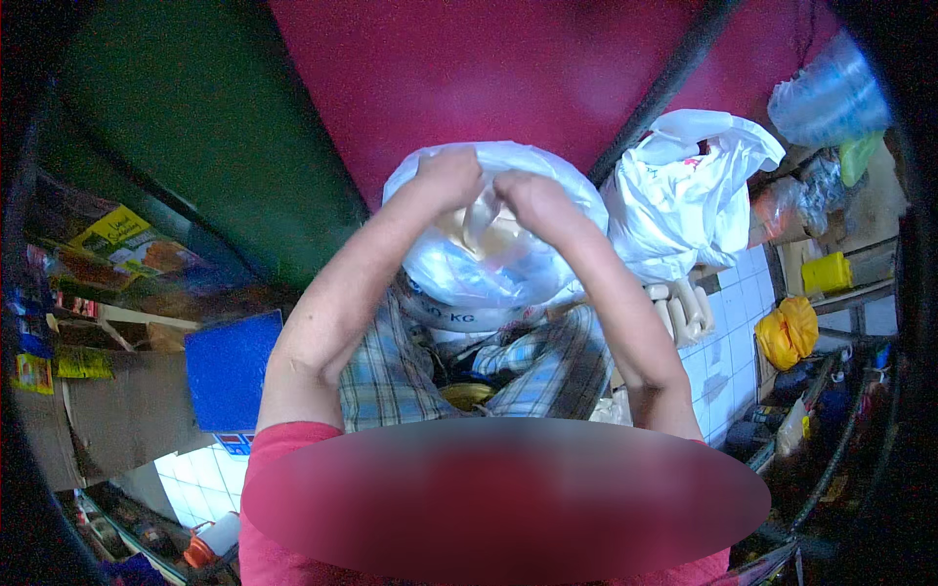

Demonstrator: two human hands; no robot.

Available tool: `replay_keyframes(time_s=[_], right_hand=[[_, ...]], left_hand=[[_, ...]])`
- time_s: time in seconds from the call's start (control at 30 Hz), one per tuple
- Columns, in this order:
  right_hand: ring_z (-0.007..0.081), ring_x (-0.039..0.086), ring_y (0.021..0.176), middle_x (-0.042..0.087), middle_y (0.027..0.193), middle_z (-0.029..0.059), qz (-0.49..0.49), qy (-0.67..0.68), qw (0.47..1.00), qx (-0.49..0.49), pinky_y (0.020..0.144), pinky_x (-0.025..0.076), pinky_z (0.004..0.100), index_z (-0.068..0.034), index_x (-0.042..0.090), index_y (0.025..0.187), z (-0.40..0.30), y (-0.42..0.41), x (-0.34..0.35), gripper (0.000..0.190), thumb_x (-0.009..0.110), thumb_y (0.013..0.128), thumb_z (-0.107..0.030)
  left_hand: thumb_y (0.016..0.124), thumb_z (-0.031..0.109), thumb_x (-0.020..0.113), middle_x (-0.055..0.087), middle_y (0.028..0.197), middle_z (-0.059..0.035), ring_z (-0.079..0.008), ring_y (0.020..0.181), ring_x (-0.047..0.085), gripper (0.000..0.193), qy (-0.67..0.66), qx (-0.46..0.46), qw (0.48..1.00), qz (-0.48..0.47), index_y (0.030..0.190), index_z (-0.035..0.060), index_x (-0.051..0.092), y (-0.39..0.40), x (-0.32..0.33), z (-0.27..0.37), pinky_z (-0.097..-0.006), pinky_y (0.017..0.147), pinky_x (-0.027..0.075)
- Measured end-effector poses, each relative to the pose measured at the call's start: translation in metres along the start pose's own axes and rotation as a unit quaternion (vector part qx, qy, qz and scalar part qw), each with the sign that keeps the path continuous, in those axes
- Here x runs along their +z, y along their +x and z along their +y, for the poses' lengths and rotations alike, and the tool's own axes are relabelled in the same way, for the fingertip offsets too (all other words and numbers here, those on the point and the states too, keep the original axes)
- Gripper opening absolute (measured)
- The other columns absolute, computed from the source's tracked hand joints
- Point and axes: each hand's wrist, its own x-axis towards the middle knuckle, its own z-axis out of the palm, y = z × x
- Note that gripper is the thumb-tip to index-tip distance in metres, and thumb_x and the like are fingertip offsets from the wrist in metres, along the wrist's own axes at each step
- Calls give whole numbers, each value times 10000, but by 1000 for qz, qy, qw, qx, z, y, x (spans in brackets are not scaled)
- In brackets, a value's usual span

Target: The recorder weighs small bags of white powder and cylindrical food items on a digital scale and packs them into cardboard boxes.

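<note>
Both my hands are over the mouth of a large sack lined with clear plastic, which stands between my knees. My left hand is closed, with a small clear plastic bag hanging between it and my other hand. Fingers bent, my right hand seems to pinch the other side of that small bag. Pale contents show inside the big sack; what they are I cannot tell. Printing shows on the sack's side below the liner.
A full white plastic bag stands just right of the sack, with several filled slim bags below it on the tiles. A blue box is at the left, near hanging packets. Shelves with a yellow bundle line the right.
</note>
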Motion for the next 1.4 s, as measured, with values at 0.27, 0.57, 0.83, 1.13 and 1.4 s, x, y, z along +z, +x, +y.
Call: replay_keyframes(time_s=[0.27, 0.57, 0.83, 1.13, 1.4], right_hand=[[338, 565, 782, 575, 789, 163, 27, -12, 999, -12, 667, 449, 401, -29, 544, 784, 3, 7, -8, 83, 500, 737, -82], [332, 570, 766, 576, 780, 165, 29, 1, 1000, 2, 660, 448, 407, -24, 543, 772, -13, 7, -17, 72, 487, 729, -36], [354, 562, 773, 578, 800, 168, 27, -14, 999, -21, 659, 448, 421, -37, 550, 780, -16, -7, -17, 91, 474, 732, -54], [216, 582, 757, 601, 843, 100, 208, 303, 927, 74, 683, 467, 314, -24, 567, 938, -39, -7, -63, 133, 542, 810, -50], [301, 278, 1263, 431, 1278, 94, -22, -202, 971, 127, 1007, 142, 574, -161, 599, 1040, 33, -50, 87, 360, 626, 682, -180]], left_hand=[[784, 248, 518, 554, 1059, -155, -316, 997, 536, 309, -16, -32, 999, -37, 996, 32, 582, 4, -26, 4, -454, 846, 411], [788, 260, 520, 567, 1014, -141, -318, 941, 558, 257, 24, -35, 999, -12, 881, 43, 621, -2, -23, -3, -438, 794, 450], [788, 237, 509, 559, 1056, -132, -308, 989, 547, 270, 50, -85, 994, -36, 950, 40, 599, -16, -22, 18, -444, 823, 434], [777, 235, 535, 557, 1018, -151, -301, 953, 542, 272, -41, 55, 996, 58, 845, -10, 630, -61, -94, -9, -383, 834, 431], [791, 204, 544, 568, 922, -175, -324, 872, 553, 250, -37, 83, 982, 167, 828, -37, 599, -179, -168, -26, -374, 768, 441]])
